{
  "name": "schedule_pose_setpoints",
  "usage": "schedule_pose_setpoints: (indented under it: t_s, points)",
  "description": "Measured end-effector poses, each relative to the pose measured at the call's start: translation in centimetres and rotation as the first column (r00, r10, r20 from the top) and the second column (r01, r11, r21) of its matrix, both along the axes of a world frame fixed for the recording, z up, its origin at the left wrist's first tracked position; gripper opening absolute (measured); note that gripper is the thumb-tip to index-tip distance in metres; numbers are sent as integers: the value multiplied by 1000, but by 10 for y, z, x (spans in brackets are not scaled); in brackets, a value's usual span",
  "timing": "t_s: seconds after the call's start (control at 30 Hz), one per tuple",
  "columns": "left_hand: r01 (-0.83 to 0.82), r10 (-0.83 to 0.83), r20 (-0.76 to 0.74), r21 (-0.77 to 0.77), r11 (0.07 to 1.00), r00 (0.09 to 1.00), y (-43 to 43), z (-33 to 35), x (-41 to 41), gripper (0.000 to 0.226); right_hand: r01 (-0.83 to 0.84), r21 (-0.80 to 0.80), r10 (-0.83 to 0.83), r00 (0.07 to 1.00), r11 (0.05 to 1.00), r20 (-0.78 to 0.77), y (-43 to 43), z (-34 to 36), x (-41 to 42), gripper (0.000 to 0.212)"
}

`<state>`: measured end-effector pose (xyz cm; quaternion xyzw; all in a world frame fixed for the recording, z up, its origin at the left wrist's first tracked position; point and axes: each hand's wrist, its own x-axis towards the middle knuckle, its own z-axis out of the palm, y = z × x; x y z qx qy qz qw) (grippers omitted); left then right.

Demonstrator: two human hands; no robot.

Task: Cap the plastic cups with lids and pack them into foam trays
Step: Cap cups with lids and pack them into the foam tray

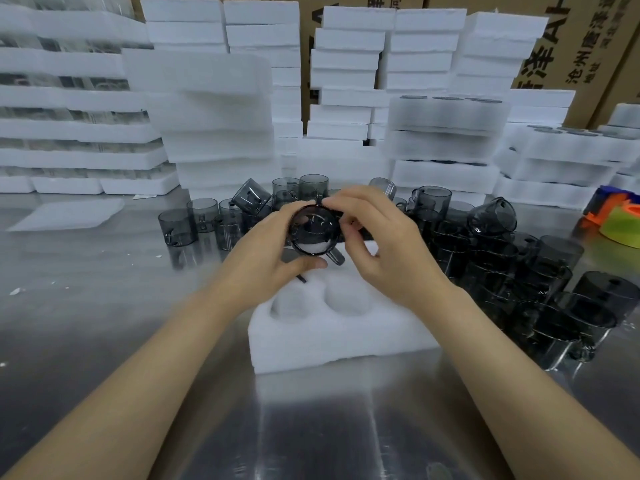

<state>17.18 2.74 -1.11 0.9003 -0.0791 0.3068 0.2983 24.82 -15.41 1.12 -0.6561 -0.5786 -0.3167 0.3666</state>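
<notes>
The left hand (266, 251) curls round a smoky grey plastic cup (313, 233) from the left, thumb under its lower edge. It holds the cup on its side in the air, a round glossy face turned toward the camera and the handle sticking out low on the right. The right hand (377, 244) pinches the cup's upper rim between thumb and fingertips, its other fingers loosely bent; whether a lid sits between them I cannot tell. The cup hangs just above the far end of a white foam tray (332, 337), which lies on the counter (104, 323) below the wrists with two round wells showing bare at its near side. The counter is brushed steel, shiny, streaked with reflected light, with a few white foam crumbs on its left part. Behind the hands stand loose cups (176, 226) of the same grey, some upright, some tipped; to the right lie rows of nested cups (519, 282). A flat foam slab (69, 214) lies on the counter at far left, and an orange and green object (620, 223) shows at the right edge. Along the back rise tall stacks of foam trays (221, 133), with packed trays (446, 126) at right showing dark round tops in their wells. Behind them stand brown cardboard boxes (571, 46) printed with dark letters.
</notes>
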Motion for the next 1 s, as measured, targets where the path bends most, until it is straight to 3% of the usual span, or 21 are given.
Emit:
schedule_pose_setpoints:
  t_s: [0.1,0.27,0.43,0.67,1.0]
  points:
    - [27,-27,-5,45,999,1000,-1,2,-2,67,4,-70,-4,1000,998,4,0,-1,-1,32]
    - [56,-56,-4,85,995,998,-4,4,-5,53,-6,-137,0,999,991,-42,-1,-1,-1,46]
    - [45,-45,-9,15,999,999,0,-1,-2,73,-18,-194,1,996,981,-85,0,-3,0,67]
    - [-36,36,-8,7,999,999,2,-4,1,81,58,-143,-64,997,988,-39,-1,-3,0,66]
    - [-109,98,78,158,981,992,-4,-1,-1,53,116,-45,-124,933,992,-339,1,-5,7,63]
